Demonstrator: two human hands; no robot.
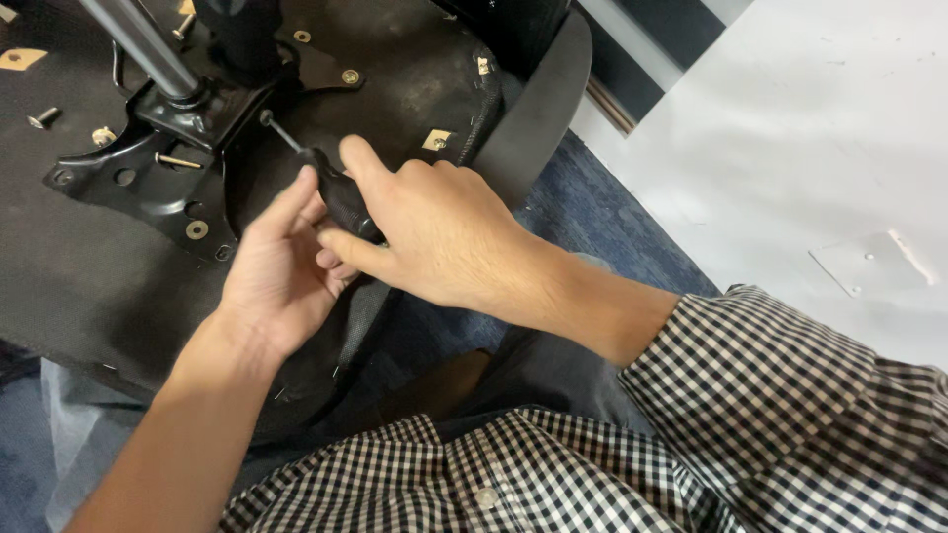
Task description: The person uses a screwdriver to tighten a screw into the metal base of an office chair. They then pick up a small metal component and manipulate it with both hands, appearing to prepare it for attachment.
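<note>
On the left, a loose silver bolt (41, 117) lies on the upturned black fabric-covered chair seat (69, 276), and another bolt (178, 160) stands half-driven in the black metal seat bracket (148, 158). My left hand (272, 281) pinches the black-handled screwdriver (341, 197); my right hand (434, 232) wraps it, tip at the bracket. I judge fastening partly done.

Single head cam, looks steeply down, close on hands over upturned chair seat (89, 266).

A loose bolt (42, 117) lies on the dark seat underside left of the metal column (143, 47), with blue carpet (592, 212) and a white wall panel (820, 128) at right.
</note>
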